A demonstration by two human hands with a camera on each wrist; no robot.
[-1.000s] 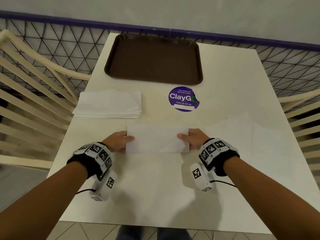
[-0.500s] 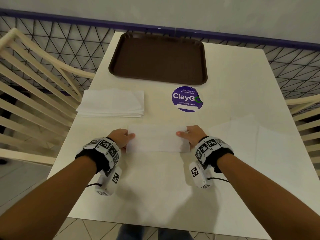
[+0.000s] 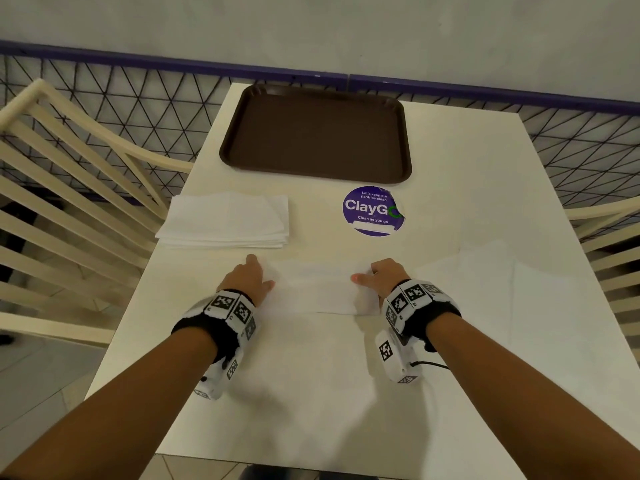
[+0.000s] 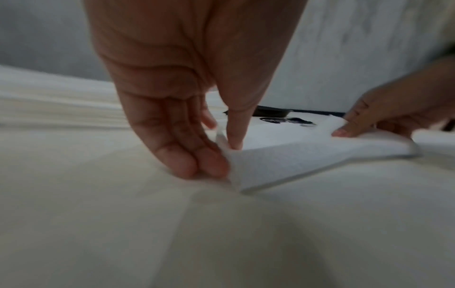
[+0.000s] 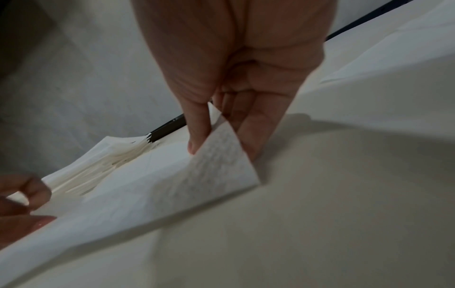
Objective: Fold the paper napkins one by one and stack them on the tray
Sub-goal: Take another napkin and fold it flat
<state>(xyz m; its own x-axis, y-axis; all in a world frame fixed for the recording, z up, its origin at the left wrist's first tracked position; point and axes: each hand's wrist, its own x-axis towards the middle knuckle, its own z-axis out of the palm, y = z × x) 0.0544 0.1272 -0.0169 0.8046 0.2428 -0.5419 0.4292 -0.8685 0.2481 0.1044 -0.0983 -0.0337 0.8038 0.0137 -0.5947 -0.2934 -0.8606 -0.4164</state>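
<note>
Both forearms reach in from the lower corners of the head view — left hand (image 3: 246,279) and right hand (image 3: 382,278) at mid-frame, each pinching thumb against fingers, wrists banded.

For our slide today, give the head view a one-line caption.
Both hands, left hand and right hand, pinch the ends of a napkin on the table, empty brown tray beyond.

Napkin in work (image 3: 320,289): white, folded to a long strip, mid-bench toward near edge, both short ends lifted & pinched. Napkin stack (image 3: 227,220): white, flat, neat pile by bench's left edge, just beyond strip. Tray (image 3: 317,133): dark brown, rectangular w/ rounded corners, at far edge, nothing on it.
</note>
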